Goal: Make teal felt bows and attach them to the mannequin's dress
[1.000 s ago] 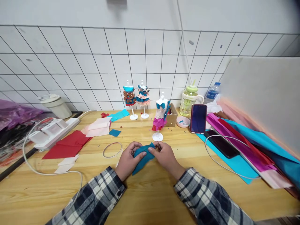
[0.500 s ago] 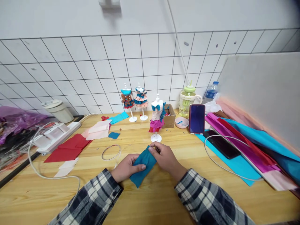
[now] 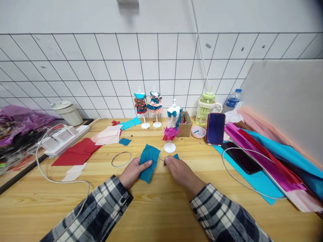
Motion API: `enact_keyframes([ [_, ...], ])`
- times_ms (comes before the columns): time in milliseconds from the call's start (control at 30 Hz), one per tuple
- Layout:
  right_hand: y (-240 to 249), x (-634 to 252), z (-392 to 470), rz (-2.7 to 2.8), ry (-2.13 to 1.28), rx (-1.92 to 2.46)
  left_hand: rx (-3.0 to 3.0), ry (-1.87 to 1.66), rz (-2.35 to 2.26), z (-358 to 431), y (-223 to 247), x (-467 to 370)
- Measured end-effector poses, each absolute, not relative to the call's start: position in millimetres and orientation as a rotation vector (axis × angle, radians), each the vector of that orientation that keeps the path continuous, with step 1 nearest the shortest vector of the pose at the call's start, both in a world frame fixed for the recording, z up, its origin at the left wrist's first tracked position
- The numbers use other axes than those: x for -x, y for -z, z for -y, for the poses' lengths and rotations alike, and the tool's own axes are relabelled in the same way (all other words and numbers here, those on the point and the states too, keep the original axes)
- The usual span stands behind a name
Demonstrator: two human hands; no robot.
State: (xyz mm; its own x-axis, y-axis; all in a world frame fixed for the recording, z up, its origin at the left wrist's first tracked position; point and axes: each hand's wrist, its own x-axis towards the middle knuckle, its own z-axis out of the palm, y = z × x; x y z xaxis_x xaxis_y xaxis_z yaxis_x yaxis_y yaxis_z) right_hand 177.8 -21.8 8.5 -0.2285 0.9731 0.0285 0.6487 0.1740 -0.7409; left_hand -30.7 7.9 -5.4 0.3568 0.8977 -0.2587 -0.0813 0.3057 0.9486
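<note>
My left hand (image 3: 131, 173) pinches a rectangular piece of teal crepe paper (image 3: 149, 163) between thumb and fingers and holds it up over the table. To its right, my right hand (image 3: 182, 171) is closed around a thin metal tool (image 3: 163, 160); its slim tip points left towards the paper, with a gap between, and the rest is hidden in the fist. A small teal scrap (image 3: 176, 156) shows just past the right knuckles; I cannot tell whether it is held. Behind the hands stands a mini dress form (image 3: 173, 122) with a teal bow and a magenta and red skirt.
Two more dressed mini forms (image 3: 140, 102) stand behind. Red paper (image 3: 77, 152), a power strip (image 3: 68, 141) and a wire ring (image 3: 113, 161) lie left. Right are a pink dish (image 3: 198, 132), an upright phone (image 3: 215, 128), a green-lidded bottle (image 3: 205, 109), coloured paper sheets (image 3: 267, 158) and a cable (image 3: 242, 183).
My right hand has let go of the teal paper and moved away to the right, baring the tool tip. The left hand has turned the paper more upright. The view has shifted slightly.
</note>
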Motion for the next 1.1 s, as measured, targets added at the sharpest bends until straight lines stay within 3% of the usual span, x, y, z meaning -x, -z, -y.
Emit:
enact_keyframes([
  [400,-8,-166,29,2.108,-0.647,1.662,-1.003,-0.826,-0.99,-8,5,28],
  [1100,-8,-166,28,2.11,-0.605,1.762,-1.094,-0.857,-1.075,-7,5,25],
])
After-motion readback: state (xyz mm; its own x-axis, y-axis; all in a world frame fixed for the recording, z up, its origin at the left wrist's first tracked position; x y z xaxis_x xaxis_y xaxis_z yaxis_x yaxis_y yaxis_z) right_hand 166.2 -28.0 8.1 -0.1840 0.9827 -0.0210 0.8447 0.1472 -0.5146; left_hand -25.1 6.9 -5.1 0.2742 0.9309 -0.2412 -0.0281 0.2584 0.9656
